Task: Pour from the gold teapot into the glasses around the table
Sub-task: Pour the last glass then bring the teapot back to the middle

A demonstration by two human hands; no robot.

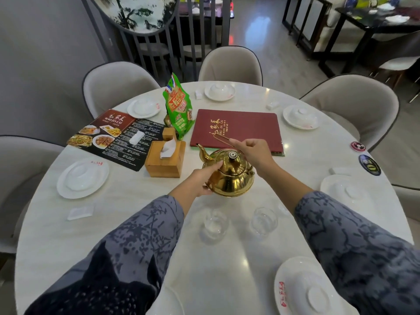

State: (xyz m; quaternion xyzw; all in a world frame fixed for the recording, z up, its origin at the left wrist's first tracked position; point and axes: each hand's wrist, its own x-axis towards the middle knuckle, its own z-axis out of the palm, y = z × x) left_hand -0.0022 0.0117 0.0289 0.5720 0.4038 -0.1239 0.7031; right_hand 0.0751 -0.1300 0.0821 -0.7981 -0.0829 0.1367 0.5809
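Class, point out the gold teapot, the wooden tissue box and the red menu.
gold teapot (pixel 231 184), head view, rounded body
wooden tissue box (pixel 162 169), head view, front side
red menu (pixel 250 126), head view, cover

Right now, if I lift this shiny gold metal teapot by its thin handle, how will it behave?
The shiny gold metal teapot will probably swing beneath its thin handle, so the left hand steadying its side helps. Its polished surface looks slippery. Weight depends on unseen contents.

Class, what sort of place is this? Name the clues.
Probably a restaurant: a red menu and a picture menu lie on a round table set with plates.
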